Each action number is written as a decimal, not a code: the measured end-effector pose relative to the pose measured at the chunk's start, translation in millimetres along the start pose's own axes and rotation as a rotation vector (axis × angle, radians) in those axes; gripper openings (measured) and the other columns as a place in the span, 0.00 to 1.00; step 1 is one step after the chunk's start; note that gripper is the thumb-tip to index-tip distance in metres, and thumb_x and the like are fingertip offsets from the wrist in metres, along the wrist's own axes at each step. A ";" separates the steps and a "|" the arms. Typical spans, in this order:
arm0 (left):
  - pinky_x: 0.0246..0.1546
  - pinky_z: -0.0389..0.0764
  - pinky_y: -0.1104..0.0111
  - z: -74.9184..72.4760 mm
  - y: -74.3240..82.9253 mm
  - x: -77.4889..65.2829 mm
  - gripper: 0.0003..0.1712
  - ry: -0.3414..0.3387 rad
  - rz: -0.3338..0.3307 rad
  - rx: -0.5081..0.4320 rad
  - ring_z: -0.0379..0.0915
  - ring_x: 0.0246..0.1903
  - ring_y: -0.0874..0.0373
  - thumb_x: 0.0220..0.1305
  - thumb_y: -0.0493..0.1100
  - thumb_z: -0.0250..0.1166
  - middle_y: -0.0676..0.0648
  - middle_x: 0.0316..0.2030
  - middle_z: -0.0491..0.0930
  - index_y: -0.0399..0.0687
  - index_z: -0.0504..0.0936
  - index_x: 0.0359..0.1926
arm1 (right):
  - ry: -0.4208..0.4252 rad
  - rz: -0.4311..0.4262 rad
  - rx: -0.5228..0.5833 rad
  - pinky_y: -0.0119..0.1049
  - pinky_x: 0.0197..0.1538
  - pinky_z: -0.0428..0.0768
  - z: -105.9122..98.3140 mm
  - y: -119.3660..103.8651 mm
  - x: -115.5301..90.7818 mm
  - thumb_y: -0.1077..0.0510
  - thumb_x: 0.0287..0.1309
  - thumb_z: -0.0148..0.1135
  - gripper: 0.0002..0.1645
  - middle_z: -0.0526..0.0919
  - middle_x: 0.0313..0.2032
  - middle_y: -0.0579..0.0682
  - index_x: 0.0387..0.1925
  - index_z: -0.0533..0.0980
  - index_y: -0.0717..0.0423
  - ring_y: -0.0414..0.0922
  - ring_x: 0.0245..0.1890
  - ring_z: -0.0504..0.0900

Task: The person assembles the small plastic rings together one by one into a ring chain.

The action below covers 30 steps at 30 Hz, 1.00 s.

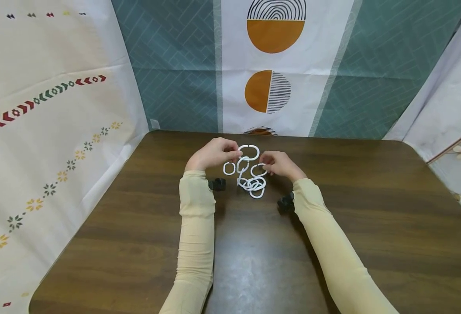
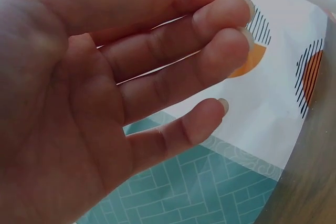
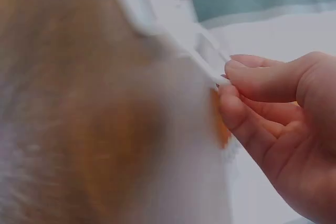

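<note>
My left hand [image 1: 216, 153] pinches a white plastic chain link [image 1: 259, 152] between thumb and index finger, at the far side of the table. In the left wrist view its other fingers spread loosely. That link joins a short chain of white links [image 1: 257, 185] heaped between the hands. From the right, my right hand [image 1: 280, 165] pinches another white link [image 1: 252, 170] by its edge; the right wrist view shows thumb and fingertips on this link [image 3: 207, 69]. A single white link [image 1: 224, 168] lies below the left fingers, apart from the heap.
The brown wooden table [image 1: 250, 261] runs under both arms, its far edge just beyond the hands. Behind it hangs a patterned teal and white cloth [image 1: 230, 87]. Black wrist cameras, one by the left wrist [image 1: 217, 184], sit close over the tabletop.
</note>
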<state>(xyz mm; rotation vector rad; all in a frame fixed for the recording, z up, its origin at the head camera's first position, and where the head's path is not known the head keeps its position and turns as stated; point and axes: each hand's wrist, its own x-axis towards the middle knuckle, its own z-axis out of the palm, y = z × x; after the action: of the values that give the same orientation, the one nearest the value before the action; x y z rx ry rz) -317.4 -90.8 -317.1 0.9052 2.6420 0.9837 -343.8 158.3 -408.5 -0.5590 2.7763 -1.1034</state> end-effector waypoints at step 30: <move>0.28 0.68 0.70 23.9 20.0 23.7 0.11 -0.106 0.041 0.159 0.66 0.22 0.61 0.68 0.44 0.60 0.53 0.21 0.73 0.46 0.82 0.29 | 0.119 -0.156 0.027 0.30 0.32 0.72 -67.2 -53.5 -62.5 0.58 0.65 0.58 0.08 0.85 0.30 0.50 0.40 0.82 0.56 0.42 0.26 0.78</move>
<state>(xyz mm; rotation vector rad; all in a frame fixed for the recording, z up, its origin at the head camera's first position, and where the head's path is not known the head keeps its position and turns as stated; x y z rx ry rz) -318.0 -51.9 -321.5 1.0194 2.6507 0.7208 -285.1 188.9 -325.5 -0.7409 2.8541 -1.2414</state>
